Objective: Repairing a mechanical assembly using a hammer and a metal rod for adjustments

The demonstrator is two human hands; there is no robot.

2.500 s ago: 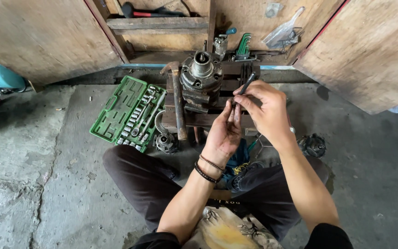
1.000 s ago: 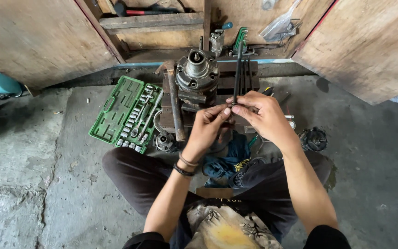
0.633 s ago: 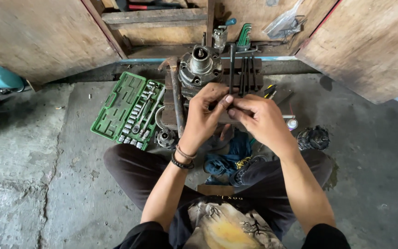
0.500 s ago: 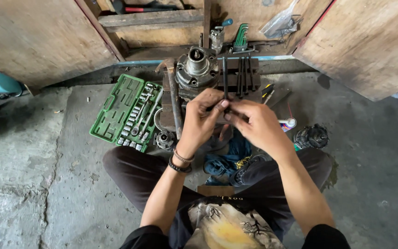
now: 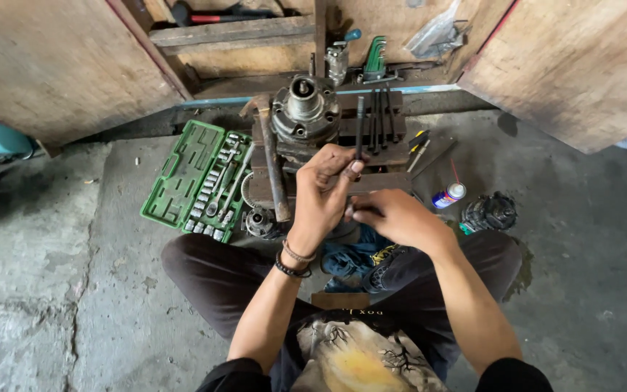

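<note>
**Left hand's got the rod now, right hand dropped back**

Vs half a sec ago: both hands were bunched together on the rod, now the right hand (image 5: 393,218) has slid lower w/ fingers curled, can't tell if it's holding anything. Left hand (image 5: 324,192) pinches the long rod (image 5: 359,127) near its bottom end, rod sticking up past the fingertips, over the metal pump (image 5: 302,109). Rod's thin, dark, straight. Green socket set (image 5: 183,178) lies left.

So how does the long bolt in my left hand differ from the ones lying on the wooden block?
The held bolt is pinched in the left hand, raised and alone; the other bolts lie side by side on the wooden block, untouched. All are dark, slim, similar in length.
</note>
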